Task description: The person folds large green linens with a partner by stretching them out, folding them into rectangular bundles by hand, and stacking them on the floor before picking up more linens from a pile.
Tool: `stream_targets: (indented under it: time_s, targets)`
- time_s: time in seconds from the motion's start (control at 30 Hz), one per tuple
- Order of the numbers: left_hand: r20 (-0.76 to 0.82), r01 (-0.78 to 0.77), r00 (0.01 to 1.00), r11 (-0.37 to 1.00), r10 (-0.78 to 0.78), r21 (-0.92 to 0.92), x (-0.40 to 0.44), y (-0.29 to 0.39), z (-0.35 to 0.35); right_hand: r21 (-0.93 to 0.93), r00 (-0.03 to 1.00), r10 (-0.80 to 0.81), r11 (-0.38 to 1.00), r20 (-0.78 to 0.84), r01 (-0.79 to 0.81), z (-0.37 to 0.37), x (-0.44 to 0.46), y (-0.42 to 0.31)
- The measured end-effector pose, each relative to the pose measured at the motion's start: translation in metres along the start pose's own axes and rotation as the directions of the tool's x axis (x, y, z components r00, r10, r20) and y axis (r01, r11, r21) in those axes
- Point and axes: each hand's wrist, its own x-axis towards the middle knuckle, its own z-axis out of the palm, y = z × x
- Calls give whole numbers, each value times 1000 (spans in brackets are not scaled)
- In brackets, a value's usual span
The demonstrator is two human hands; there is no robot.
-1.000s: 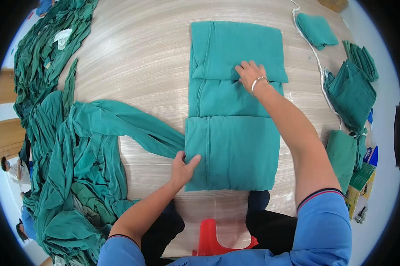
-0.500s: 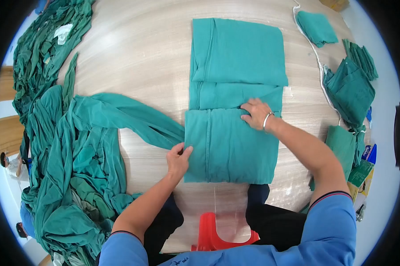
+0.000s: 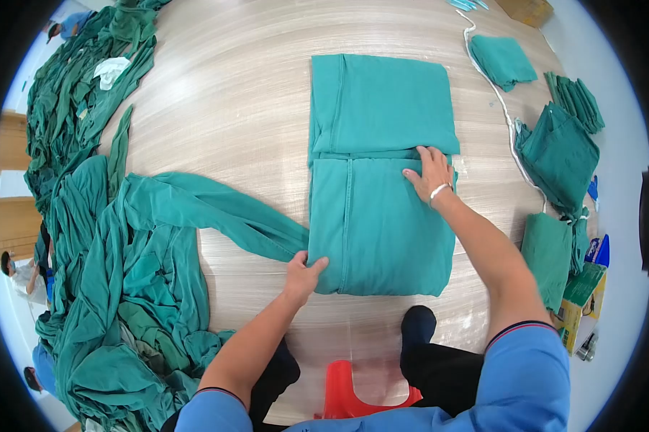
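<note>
A green cloth (image 3: 386,223) lies folded in front of me, its upper panel and lower panel meeting along a crosswise seam. My left hand (image 3: 304,276) is at the left edge of the lower panel, thumb on top and fingers at the edge, pinching the cloth. On the right, my right hand (image 3: 432,173) rests on the top right of the lower panel, fingers spread and fingertips at the line where the panels meet. A twisted green strip (image 3: 216,209) runs from the big heap at the left to beside my left hand.
A large heap of green cloths (image 3: 130,288) covers the left side. Folded green cloths (image 3: 558,158) and a white cord (image 3: 503,108) lie at the right, near a yellow box (image 3: 570,324). A red stool (image 3: 339,392) stands below; people are at the far left.
The lower panel's top edge has moved up and now meets the upper panel. My right hand first came down from the upper panel, then went back up a little with that edge.
</note>
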Motion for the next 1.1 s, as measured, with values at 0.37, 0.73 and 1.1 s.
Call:
stream_targets:
  time_s: [0.37, 0.73, 1.1]
  targets:
    - [45, 457, 882, 873, -470, 172, -51, 55, -33, 366, 373, 234, 76, 898, -928, -20, -203, 23]
    - [-7, -343, 935, 897, 355, -279, 80, 221, -47, 909, 903, 112, 1, 415, -417, -115, 34, 46]
    - [259, 70, 965, 994, -46, -86, 103, 91, 8, 640, 651, 162, 119, 742, -759, -13, -21, 13]
